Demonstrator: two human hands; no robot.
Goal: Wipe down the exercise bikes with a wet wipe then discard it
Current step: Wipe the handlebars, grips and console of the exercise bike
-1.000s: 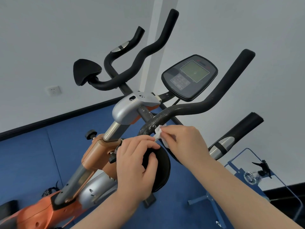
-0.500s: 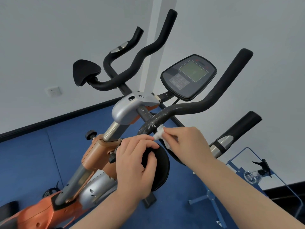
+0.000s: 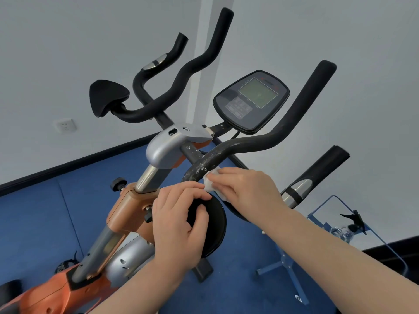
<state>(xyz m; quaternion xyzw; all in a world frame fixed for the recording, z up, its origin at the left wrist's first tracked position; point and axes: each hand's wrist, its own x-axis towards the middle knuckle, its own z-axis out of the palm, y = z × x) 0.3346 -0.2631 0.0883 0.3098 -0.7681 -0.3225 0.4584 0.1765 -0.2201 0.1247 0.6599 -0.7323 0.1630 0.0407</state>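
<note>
An orange and silver exercise bike [image 3: 127, 207] fills the view, with black foam handlebars [image 3: 260, 143] and a grey console [image 3: 251, 102]. The near curve of the handlebar is scuffed with white flecks. My right hand [image 3: 247, 189] pinches a white wet wipe [image 3: 210, 181] and presses it against that scuffed curve. My left hand [image 3: 179, 220] curls round the black round elbow pad [image 3: 215, 225] just below, thumb on its face. Most of the wipe is hidden under my right fingers.
A second black elbow pad [image 3: 106, 99] sits on the far side. A blue metal stand [image 3: 290, 266] with a clear glass object [image 3: 342, 232] stands at the right on the blue floor [image 3: 34, 223]. White walls and a socket [image 3: 65, 126] lie behind.
My right hand has slid the wipe slightly up along the scuffed handlebar curve. My left hand keeps its grip on the pad.
</note>
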